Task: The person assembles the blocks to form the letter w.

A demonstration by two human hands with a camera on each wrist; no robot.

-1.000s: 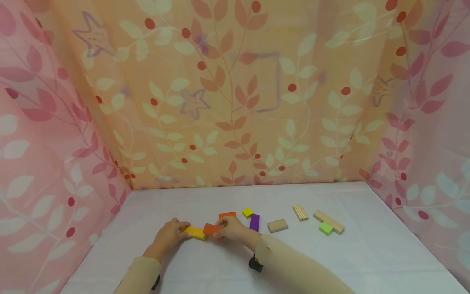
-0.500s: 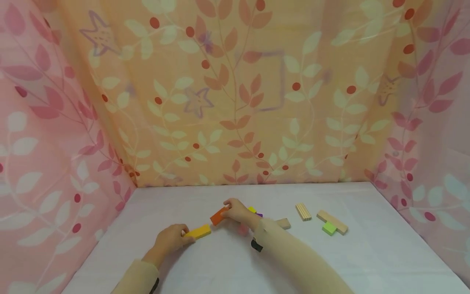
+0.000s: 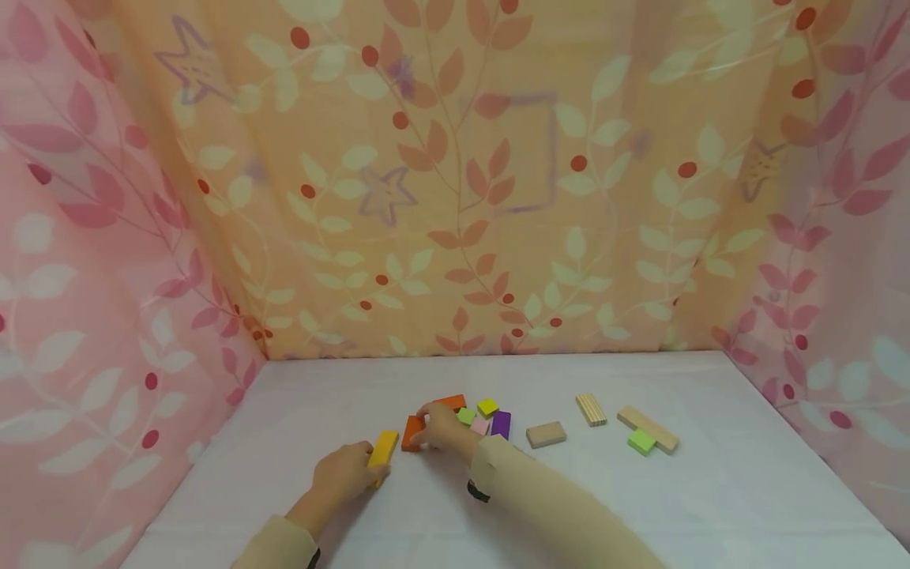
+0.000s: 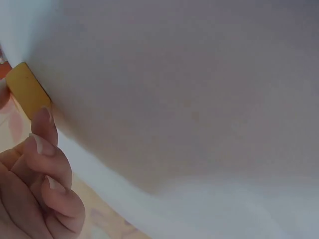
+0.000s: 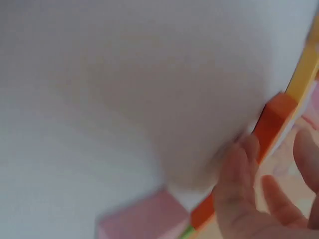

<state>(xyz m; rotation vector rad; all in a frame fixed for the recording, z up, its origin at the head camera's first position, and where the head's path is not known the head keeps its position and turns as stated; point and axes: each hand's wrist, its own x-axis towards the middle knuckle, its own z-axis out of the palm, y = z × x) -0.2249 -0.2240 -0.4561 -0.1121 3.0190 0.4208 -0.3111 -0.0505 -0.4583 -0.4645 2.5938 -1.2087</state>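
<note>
My left hand [image 3: 344,474] pinches a yellow block [image 3: 384,450] lying slantwise at the table's front left. In the left wrist view the yellow block [image 4: 29,92] sits between thumb and fingertip, the other fingers curled below. My right hand [image 3: 444,427] has thumb and finger at the right side of an orange block [image 3: 412,433], just right of the yellow one. The right wrist view shows a fingertip against this orange block [image 5: 274,122], the other fingers spread. Behind the right hand lie a second orange block [image 3: 451,403], a light green block [image 3: 465,416] and a pink block [image 3: 479,426].
A yellow cube [image 3: 487,408] and a purple block [image 3: 501,424] lie right of the right hand. Farther right are a plain wooden block [image 3: 546,435], a ridged wooden piece [image 3: 591,409], and a long wooden block [image 3: 654,431] touching a green block [image 3: 641,442].
The right hand has brought the orange block round and down to stand beside the yellow one. The left hand has turned the yellow block from lying crosswise to pointing away from the person.
</note>
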